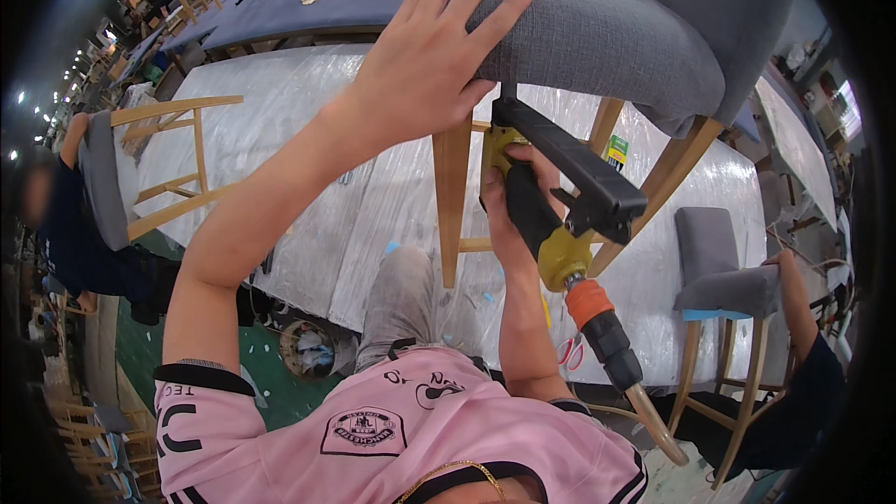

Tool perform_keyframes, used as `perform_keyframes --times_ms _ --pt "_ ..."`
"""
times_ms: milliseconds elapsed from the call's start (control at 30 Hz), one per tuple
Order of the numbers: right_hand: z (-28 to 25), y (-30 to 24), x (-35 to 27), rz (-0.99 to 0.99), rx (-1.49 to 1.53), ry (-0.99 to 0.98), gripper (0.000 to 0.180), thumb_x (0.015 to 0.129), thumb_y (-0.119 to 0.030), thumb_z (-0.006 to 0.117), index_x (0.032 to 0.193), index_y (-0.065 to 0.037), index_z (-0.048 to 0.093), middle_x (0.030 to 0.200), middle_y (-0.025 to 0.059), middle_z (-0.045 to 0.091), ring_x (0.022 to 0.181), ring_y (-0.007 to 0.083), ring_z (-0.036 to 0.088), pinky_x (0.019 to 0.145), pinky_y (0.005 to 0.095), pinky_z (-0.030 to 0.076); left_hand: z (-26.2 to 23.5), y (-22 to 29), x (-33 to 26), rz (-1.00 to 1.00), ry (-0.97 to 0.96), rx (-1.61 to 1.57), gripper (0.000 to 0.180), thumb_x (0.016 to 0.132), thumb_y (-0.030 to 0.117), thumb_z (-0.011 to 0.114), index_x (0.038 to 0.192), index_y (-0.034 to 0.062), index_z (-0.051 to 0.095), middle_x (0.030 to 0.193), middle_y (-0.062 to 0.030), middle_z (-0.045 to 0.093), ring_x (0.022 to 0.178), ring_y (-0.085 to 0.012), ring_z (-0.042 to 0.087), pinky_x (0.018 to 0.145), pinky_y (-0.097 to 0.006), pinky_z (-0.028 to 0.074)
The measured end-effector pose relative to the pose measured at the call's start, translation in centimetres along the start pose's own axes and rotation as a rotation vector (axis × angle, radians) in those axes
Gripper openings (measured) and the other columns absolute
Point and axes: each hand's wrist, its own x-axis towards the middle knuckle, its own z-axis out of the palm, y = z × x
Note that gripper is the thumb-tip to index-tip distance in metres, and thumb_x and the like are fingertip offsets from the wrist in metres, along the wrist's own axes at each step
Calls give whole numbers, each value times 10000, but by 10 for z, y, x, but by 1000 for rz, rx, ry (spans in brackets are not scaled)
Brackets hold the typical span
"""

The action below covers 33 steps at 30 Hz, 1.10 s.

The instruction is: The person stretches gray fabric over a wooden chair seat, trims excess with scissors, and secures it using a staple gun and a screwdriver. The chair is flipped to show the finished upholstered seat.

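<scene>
Plastic-wrapped table [308,131] in a busy chair workshop; left hand [425,56] spread flat on the grey seat [597,33], right hand [509,215] clamped round the stapler [560,187] just underneath.

Workshop w/ plastic-wrapped tables [308,131], green floor [140,355], grey stool [723,285] at right, ceiling lights [56,84] far left.

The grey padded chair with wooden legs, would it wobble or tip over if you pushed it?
Probably it could tip: the grey padded chair is tilted on the plastic-covered table, steadied by the left hand. Its wooden legs look stiff, its seat soft. The right hand presses a yellow-and-black staple gun underneath.
</scene>
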Motion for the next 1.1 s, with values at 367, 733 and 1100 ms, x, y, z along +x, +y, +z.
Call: perform_keyframes --times_ms 367,733,1100 --pt "-5 4 -2 -26 24 -36 331 912 -89 751 1201 2 619 1222 138 651 1112 217 629 1017 355 474 25 18 -3 -145 114 231 1019 665 176 899 1559 260 416 1502 -108 443 1375 -360 422 1115 -501 349" --pt "-7 12 1 -71 24 4 351 883 -30 741 1217 -28 632 1335 152 629 1196 240 619 1062 365 460 -23 -21 19 86 -241 -124 918 842 357 804 1586 82 342 1530 -290 405 1416 -457 419 1169 -500 396" --pt "2 4 5 -74 11 -63 340 886 -24 733 1210 -18 632 1204 120 664 1097 199 647 991 325 499 -33 -34 25 95 -393 -109 968 834 309 809 1613 79 282 1571 -262 378 1443 -424 408 1196 -474 384"
